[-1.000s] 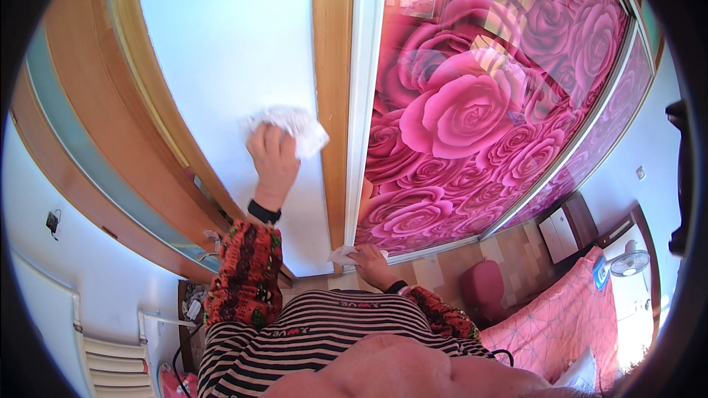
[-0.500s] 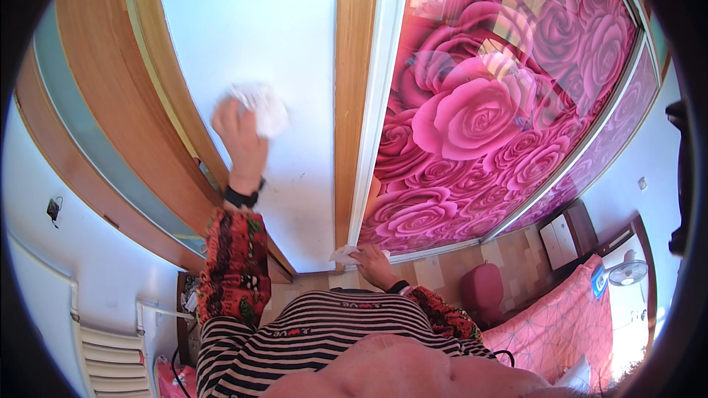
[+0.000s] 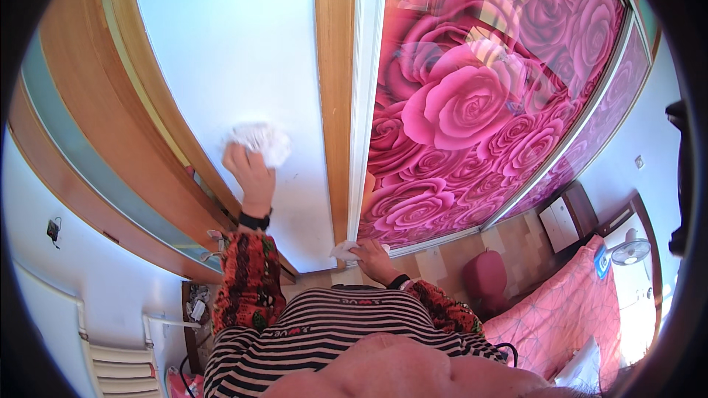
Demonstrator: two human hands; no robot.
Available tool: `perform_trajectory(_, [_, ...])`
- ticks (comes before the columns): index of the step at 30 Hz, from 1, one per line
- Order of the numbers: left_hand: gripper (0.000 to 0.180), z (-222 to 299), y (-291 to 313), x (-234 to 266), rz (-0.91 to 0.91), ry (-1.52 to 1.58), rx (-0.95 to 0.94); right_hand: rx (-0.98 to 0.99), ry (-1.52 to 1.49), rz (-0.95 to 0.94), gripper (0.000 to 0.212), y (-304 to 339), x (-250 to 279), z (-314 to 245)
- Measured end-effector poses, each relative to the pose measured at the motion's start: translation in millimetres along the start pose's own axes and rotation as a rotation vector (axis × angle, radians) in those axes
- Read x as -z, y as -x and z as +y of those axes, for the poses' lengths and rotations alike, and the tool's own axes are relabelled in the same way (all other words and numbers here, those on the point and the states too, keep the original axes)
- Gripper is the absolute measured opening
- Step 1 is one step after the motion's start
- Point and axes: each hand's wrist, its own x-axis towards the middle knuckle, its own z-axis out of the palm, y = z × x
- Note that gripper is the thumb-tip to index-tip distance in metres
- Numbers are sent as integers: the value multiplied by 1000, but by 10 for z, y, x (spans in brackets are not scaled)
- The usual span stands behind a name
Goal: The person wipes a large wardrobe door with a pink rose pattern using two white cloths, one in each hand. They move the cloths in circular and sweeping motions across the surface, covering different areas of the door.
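Against the white wall panel point(image 3: 236, 44), my left hand point(image 3: 249, 171) presses a crumpled white cloth point(image 3: 259, 141), its fingers curled over the near-left part. The cloth sticks out past the fingertips, flat on the panel. Lower down and to the right, my right hand point(image 3: 375, 259) grips a smaller white cloth point(image 3: 346, 250) close to the foot of the wooden trim point(image 3: 335, 103). Part of that cloth is covered by the fingers.
A sliding wardrobe door point(image 3: 472, 103) with pink roses stands to the right. An open wooden door point(image 3: 96, 103) with a frosted strip is at left. Behind are a red chair point(image 3: 485, 278), a bed with a pink cover point(image 3: 546, 324), a fan point(image 3: 630, 250) and a white radiator point(image 3: 122, 365).
My left hand has slid the cloth down the white panel, toward me. The right hand stays low by the trim with its cloth. The whole view has shifted slightly.
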Motion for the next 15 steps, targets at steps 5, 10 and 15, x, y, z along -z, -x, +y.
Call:
perform_trajectory(5, [34,165,985,118,-219,100,121,7,-39,-30,36,-11,-5,-27])
perform_trajectory(10, [38,154,965,185,-249,140,168,-4,-11,-66,35,-8,0,-26])
perform_trajectory(15, [42,175,182,103,-133,155,104,-14,-27,-56,36,32,34,-46])
